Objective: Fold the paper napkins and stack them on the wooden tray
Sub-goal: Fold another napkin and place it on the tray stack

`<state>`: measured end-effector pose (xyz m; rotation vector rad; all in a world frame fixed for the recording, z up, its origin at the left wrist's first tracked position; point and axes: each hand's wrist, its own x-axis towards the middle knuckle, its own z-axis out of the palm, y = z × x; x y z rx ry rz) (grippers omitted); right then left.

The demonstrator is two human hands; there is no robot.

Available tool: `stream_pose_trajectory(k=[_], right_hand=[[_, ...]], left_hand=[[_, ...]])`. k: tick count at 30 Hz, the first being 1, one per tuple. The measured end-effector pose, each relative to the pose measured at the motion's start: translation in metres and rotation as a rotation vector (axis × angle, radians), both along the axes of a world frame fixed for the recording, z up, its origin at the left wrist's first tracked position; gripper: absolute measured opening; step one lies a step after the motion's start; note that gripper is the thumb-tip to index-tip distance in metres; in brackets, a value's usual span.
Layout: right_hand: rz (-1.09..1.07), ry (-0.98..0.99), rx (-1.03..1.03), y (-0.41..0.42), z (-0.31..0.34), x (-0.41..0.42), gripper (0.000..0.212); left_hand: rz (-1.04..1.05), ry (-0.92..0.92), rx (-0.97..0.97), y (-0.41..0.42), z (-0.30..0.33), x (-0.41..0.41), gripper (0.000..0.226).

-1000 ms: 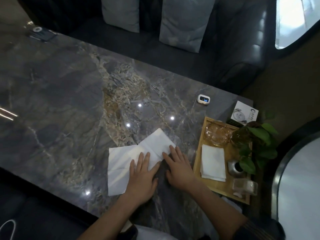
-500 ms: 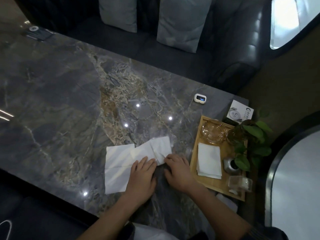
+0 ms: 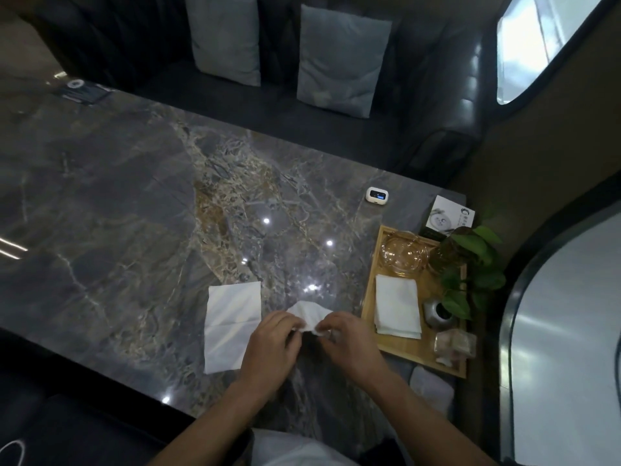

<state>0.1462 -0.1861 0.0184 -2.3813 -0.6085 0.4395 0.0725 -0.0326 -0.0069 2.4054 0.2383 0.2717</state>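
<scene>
Both sets of fingers are curled and pinching the same paper napkin [image 3: 308, 314]: the left hand [image 3: 270, 348] grips its near left edge, the right hand [image 3: 349, 343] its near right edge. A second ago both palms lay flat on this sheet as it spread across the marble table [image 3: 117, 230]; now it is gathered small and lifted between them, so the fold looks nearly finished. A second napkin [image 3: 232, 326] lies unfolded just left of the hands. The folded stack [image 3: 397, 306] rests on the wooden tray [image 3: 369, 297], close to the right
</scene>
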Motion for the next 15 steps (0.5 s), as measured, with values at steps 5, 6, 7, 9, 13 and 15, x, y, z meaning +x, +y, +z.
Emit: stream_pose_trajectory(k=[5,6,7,9,13,15], right_hand=[[-0.065,0.015,0.018,-0.002,0.001,-0.006,0.015],[-0.073,0.010,0.019,-0.002,0.002,-0.006,0.013],[-0.077,0.003,0.020,-0.002,0.003,-0.008,0.009],[-0.077,-0.010,0.042,-0.004,0.003,-0.008,0.005],[-0.128,0.066,0.159,-0.011,0.001,-0.006,0.007],[-0.158,0.147,0.208,-0.015,0.002,-0.004,0.007]], left_hand=[[0.021,0.052,-0.050,-0.001,0.012,-0.003,0.017],[0.013,0.077,-0.096,-0.001,0.015,-0.003,0.018],[0.000,0.104,-0.149,-0.002,0.018,-0.003,0.021],[-0.009,0.172,-0.258,-0.001,0.021,-0.003,0.025],[0.013,0.326,-0.454,0.003,0.020,0.002,0.025],[0.018,0.397,-0.570,0.006,0.022,0.003,0.023]])
